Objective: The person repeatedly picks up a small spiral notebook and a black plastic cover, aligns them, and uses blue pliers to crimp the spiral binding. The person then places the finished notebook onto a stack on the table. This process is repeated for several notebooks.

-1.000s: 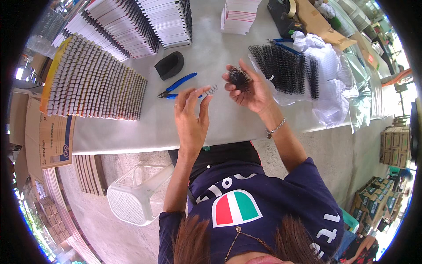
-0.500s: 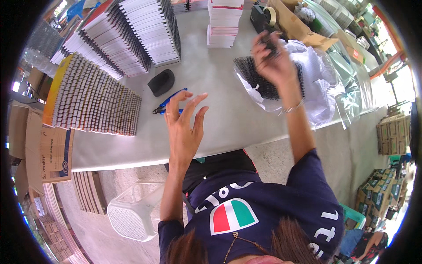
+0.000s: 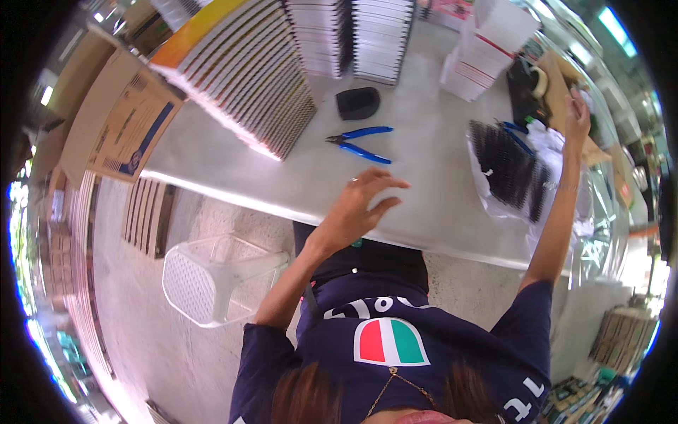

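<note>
My left hand [image 3: 354, 214] hovers over the table's front edge, open, its fingers apart and nothing in them. Beyond it lie blue-handled cutters [image 3: 364, 144], jaws pointing left, with a black rounded block [image 3: 358, 104] behind them. At the far right my right hand [image 3: 578, 121] reaches over brown cardboard [image 3: 558, 73]; its fingers are blurred, and whether they hold anything does not show. Below that hand's left side, black coil bindings [image 3: 501, 166] rest on white plastic wrapping [image 3: 483, 198]. A second blue-handled tool [image 3: 518, 136] lies on the coils.
Coil-bound books [image 3: 244, 78] stand in a leaning stack at left, with more white stacks [image 3: 381, 42] behind. A white paper stack [image 3: 487, 56] and a tape dispenser [image 3: 526, 88] are at the back right. A cardboard box [image 3: 131, 127] and a white stool [image 3: 219, 279] are left of me.
The view has turned, shifting the table's things. My right hand, earlier above the coils with something dark in it, has moved to the cardboard. My left hand has come off the cutters' handles.
</note>
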A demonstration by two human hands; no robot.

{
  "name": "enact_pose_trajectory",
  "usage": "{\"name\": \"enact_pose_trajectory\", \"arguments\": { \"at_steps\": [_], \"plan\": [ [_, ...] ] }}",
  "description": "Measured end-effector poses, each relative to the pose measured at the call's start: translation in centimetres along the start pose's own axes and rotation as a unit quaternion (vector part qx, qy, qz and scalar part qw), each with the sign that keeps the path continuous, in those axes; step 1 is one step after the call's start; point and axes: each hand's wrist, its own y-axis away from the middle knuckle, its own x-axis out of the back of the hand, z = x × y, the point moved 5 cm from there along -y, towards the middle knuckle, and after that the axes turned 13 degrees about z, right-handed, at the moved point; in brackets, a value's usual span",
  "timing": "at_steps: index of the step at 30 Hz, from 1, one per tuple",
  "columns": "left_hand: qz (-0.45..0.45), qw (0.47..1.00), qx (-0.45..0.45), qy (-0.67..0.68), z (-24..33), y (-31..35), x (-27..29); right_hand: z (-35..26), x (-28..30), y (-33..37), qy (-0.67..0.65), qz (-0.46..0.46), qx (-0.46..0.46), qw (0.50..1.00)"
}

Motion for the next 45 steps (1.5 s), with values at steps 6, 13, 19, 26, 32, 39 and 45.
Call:
{"name": "enact_pose_trajectory", "arguments": {
  "at_steps": [6, 13, 19, 26, 32, 39, 45],
  "plan": [
    [-0.350, 0.812, 0.061, 0.463, 9.0, 3.7, 0.0, -19.2, -8.0, 16.9, -0.062, -0.246, 0.050, 0.966],
    [-0.250, 0.628, -0.173, 0.716, 17.2, 10.6, 1.6, -26.3, -13.9, 30.6, -0.062, -0.442, 0.163, 0.880],
    [-0.272, 0.728, -0.232, 0.585, 17.3, 10.2, 4.8, -25.7, -14.4, 34.1, -0.018, -0.457, 0.213, 0.863],
    [-0.389, 0.783, -0.240, 0.421, 15.2, 6.0, 10.6, -25.2, -14.1, 33.2, 0.016, -0.415, 0.248, 0.875],
    [0.411, 0.885, -0.178, -0.126, 10.9, 1.7, 22.4, -29.3, -14.1, 30.1, -0.165, -0.433, 0.031, 0.886],
    [0.482, 0.862, -0.121, 0.102, 6.0, -6.8, 28.1, -39.4, -12.5, 26.4, -0.322, -0.321, 0.053, 0.889],
    [0.473, 0.875, -0.029, 0.103, 5.5, -8.6, 26.6, -43.1, -12.6, 25.7, -0.335, -0.224, 0.121, 0.907]
  ]
}}
